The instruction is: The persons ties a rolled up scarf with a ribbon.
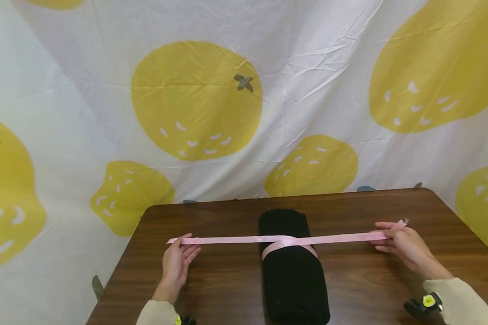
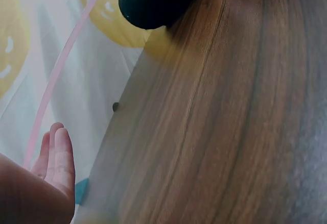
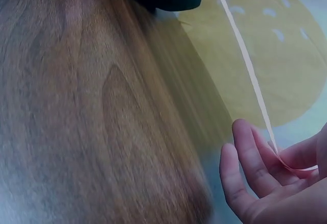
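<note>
A rolled black cloth bundle (image 1: 294, 284) lies lengthwise on the table, with a pink ribbon (image 1: 329, 239) looped around it and crossed on top. Both ribbon ends stretch out sideways, nearly straight. My left hand (image 1: 176, 264) pinches the left end between thumb and fingers, a short tip sticking out past it. On the other side my right hand (image 1: 406, 246) pinches the right end, whose frayed tip shows above the thumb. The right wrist view shows the ribbon (image 3: 250, 71) running taut from between thumb and index finger (image 3: 294, 170), other fingers spread.
The brown wood-grain table (image 1: 223, 271) has rounded far corners. Behind it hangs a white curtain (image 1: 309, 95) printed with yellow fruit. A small black device with a yellow mark (image 1: 429, 300) is strapped at the right sleeve.
</note>
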The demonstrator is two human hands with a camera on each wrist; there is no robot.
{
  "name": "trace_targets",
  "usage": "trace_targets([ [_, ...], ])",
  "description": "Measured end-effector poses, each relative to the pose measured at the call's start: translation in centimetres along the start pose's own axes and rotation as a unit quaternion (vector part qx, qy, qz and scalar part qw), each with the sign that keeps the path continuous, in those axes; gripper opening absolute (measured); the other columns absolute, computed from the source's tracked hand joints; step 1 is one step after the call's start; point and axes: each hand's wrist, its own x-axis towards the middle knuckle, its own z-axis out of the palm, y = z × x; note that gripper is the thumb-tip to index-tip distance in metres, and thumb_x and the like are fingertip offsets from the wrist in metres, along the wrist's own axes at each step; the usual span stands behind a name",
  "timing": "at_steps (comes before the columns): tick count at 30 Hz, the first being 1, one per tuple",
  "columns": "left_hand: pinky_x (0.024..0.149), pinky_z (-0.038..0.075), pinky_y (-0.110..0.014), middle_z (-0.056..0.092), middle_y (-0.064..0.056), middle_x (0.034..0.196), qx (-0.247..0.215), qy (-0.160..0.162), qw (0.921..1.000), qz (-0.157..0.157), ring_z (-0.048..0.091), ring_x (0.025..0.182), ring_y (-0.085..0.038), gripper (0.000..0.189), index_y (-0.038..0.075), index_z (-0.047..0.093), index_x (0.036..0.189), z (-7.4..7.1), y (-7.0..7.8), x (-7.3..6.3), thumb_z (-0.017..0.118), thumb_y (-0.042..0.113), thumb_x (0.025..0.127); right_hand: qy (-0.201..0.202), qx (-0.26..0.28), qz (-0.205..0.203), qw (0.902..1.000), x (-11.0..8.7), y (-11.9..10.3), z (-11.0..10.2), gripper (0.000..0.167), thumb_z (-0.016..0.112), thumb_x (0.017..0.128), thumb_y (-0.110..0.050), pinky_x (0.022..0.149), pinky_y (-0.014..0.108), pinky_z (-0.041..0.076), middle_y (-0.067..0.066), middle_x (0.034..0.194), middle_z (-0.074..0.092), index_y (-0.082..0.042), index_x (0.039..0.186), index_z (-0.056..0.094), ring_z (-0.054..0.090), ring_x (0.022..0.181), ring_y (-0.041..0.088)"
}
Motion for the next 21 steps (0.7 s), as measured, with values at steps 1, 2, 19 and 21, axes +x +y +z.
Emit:
trace_targets([
  [1,0.082,0.058,-0.034,0.069,-0.006,0.093,0.0,-0.001,1.0,-0.003,0.072,0.082,-0.014,0.043,-0.014,0.043,0.133,-0.1,0.0,0.0,0.027,0.017,0.108,-0.001,-0.004,0.004,1.0,0.0,0.1,-0.1,0.041,0.034,0.101,-0.001,0.078,0.034,0.059,0.026,0.125,0.051,0.022,0.135,0.038,0.069,0.088,0.012],
  [2,0.083,0.058,-0.034,0.069,-0.005,0.092,0.002,-0.005,1.0,-0.006,0.071,0.082,-0.014,0.043,-0.015,0.042,0.133,-0.3,0.0,0.0,0.027,0.017,0.108,-0.003,-0.011,0.008,0.9999,0.0,0.1,-0.3,0.042,0.031,0.101,-0.001,0.078,0.034,0.059,0.033,0.129,0.046,0.022,0.136,0.037,0.069,0.088,0.012],
  [19,0.085,0.057,-0.035,0.071,-0.007,0.094,0.007,-0.014,0.9989,-0.045,0.072,0.087,-0.018,0.043,-0.011,0.045,0.136,-2.3,0.1,0.3,0.028,0.019,0.109,-0.012,0.031,0.042,0.9986,-0.1,0.8,-1.4,0.046,0.029,0.106,-0.014,0.079,0.038,0.059,-0.002,0.1,0.069,0.02,0.137,0.037,0.073,0.087,0.018],
  [21,0.085,0.057,-0.034,0.072,-0.007,0.094,0.009,-0.017,0.9987,-0.048,0.073,0.087,-0.017,0.044,-0.011,0.042,0.137,-2.5,0.1,0.3,0.027,0.019,0.109,-0.012,0.031,0.044,0.9985,-0.1,0.9,-1.4,0.045,0.03,0.107,-0.014,0.079,0.038,0.059,-0.003,0.099,0.068,0.019,0.136,0.039,0.073,0.087,0.018],
])
